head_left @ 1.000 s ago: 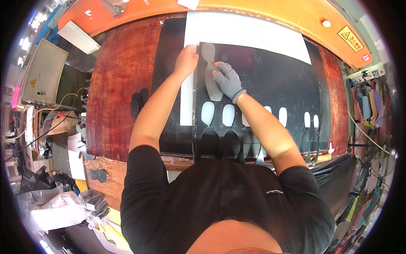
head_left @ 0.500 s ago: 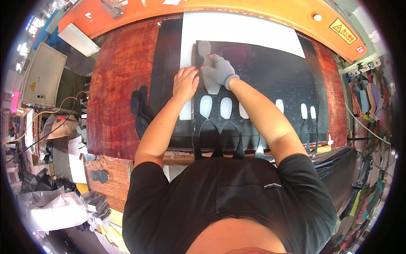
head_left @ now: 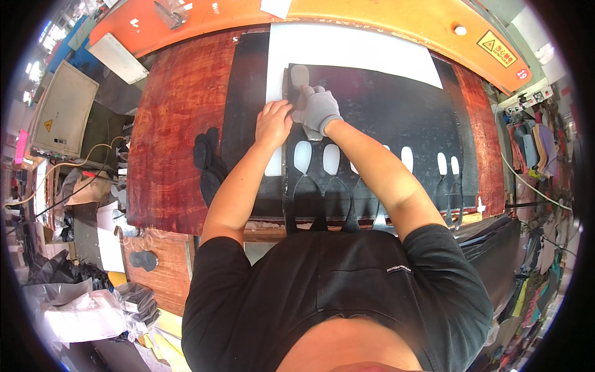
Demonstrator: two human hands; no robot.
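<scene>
Beyond the hands (head_left: pixel 274 126), an orange machine beam (head_left: pixel 347 15) crosses behind the red-brown table (head_left: pixel 176 124). Left of them stands a beige electrical cabinet (head_left: pixel 65 108).

grey sole-shaped plate (head_left: pixel 300 75) part-hidden by right hand (head_left: pixel 318 110), orange beam (head_left: pixel 359 15) cropped above

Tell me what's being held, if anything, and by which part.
The right hand seems to hold the gray piece by its middle. The left hand is at the black sheet's edge; grip unclear.

Orange beam (head_left: pixel 372 13) bears yellow warning sign (head_left: pixel 496 49) and red number sticker (head_left: pixel 521 74); cabinet (head_left: pixel 71 99), warning triangle (head_left: pixel 48 126); shirt (head_left: pixel 359 288), white lettering (head_left: pixel 398 269)
</scene>
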